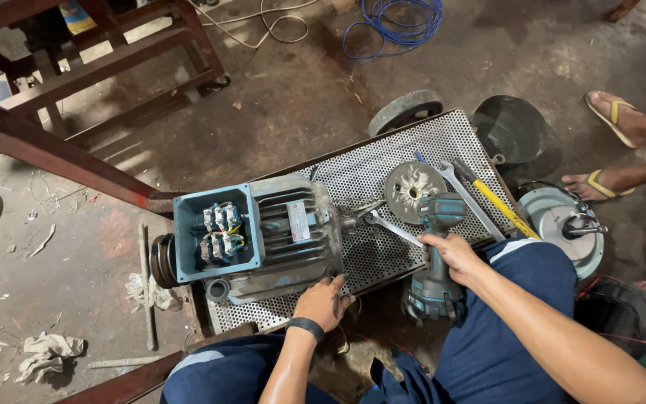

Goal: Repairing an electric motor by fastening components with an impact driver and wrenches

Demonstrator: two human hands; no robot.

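A grey electric motor (285,239) with an open blue terminal box (214,233) lies on a perforated metal cart top (413,153). My left hand (324,299) rests on the near lower edge of the motor body, fingers spread. My right hand (454,254) grips a teal cordless power tool (435,258), its head pointing away toward a round grey end cover (413,191). A wrench (390,227) lies by the motor shaft.
A second wrench (466,196) and a yellow-handled tool (504,207) lie on the cart's right side. A round metal housing (562,224) and a dark fan cover (511,129) sit on the floor. Another person's sandalled feet (614,120) stand at right. Red steel frames (54,150) stand left.
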